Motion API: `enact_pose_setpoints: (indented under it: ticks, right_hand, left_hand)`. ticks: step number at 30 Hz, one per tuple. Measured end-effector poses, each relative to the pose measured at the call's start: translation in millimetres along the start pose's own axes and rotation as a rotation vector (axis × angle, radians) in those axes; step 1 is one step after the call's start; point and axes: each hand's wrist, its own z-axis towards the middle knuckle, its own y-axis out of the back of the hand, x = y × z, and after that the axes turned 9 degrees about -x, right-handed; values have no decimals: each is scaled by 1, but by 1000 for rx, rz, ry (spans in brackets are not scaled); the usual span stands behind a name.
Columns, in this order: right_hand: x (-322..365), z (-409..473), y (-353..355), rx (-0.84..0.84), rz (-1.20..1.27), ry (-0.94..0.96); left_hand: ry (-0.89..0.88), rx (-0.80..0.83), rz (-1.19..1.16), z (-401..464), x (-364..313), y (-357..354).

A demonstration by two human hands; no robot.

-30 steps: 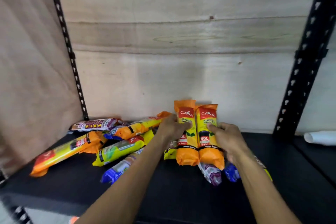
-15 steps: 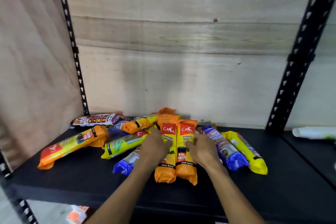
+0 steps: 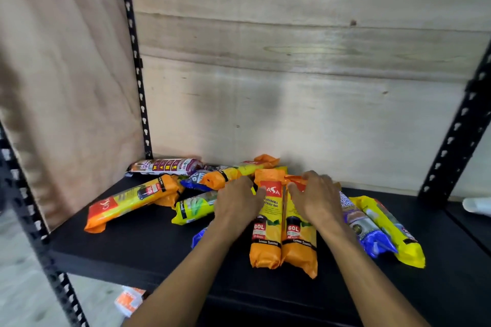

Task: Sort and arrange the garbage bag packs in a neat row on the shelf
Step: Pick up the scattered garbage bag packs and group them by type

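Black shelf (image 3: 132, 247), left hand (image 3: 236, 204) and right hand (image 3: 318, 199) spread open on two orange packs (image 3: 281, 231)

Black shelf (image 3: 132, 252) backed by pale plywood wall (image 3: 292, 74); perforated black uprights (image 3: 134, 61) stand at its rear corners; grey floor (image 3: 24, 295) below.

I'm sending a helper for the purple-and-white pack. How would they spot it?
Start at the shelf's back left corner, by the black upright. The purple-and-white pack lies there along the back wall, behind the pile. It alone has no orange, yellow or blue wrapper.
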Motion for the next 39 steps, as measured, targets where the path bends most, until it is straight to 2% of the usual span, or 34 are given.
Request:
enact_pose_setpoints:
  ticks: [6, 18, 23, 28, 35, 39]
  right_hand:
    - [49, 28, -11, 27, 85, 154]
    - [142, 84, -87, 400, 72, 427]
    - [155, 111, -130, 554, -81, 426]
    - [153, 132, -157, 693, -247, 417]
    - [158, 141, -158, 766, -372, 505]
    - [161, 141, -160, 759, -454, 559]
  left_hand:
    - [159, -65, -107, 41, 33, 48]
    - [461, 12, -43, 128, 127, 78]
    - [542, 98, -100, 160, 150, 73]
    - [719, 135, -218, 176, 171, 57]
    - [753, 110, -250, 182, 176, 44]
    - [803, 70, -391, 189, 182, 42]
